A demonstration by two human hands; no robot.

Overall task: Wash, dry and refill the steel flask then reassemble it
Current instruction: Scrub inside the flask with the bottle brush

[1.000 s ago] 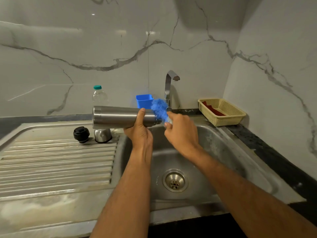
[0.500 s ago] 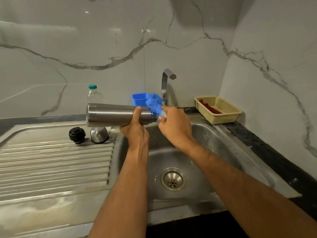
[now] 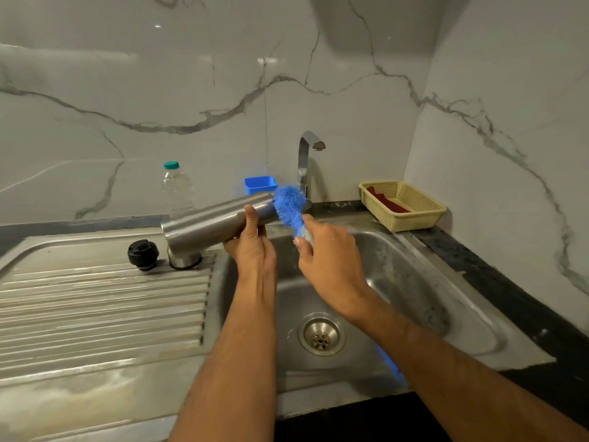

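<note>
steel flask (image 3: 210, 223) is gripped on its side by left hand (image 3: 251, 250) over sink (image 3: 414, 275), blue brush (image 3: 288, 204) held at its mouth by right hand (image 3: 328, 253); black stopper (image 3: 143, 254) and steel cup (image 3: 184, 258) sit on drainboard (image 3: 95, 298)

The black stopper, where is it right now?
In the head view the black stopper sits on the draining board, left of the basin, just left of the steel cup.

Left hand (image 3: 251, 250) gripping steel flask (image 3: 220, 221), right hand (image 3: 328, 253) holding blue brush (image 3: 290, 205) at its mouth
</note>
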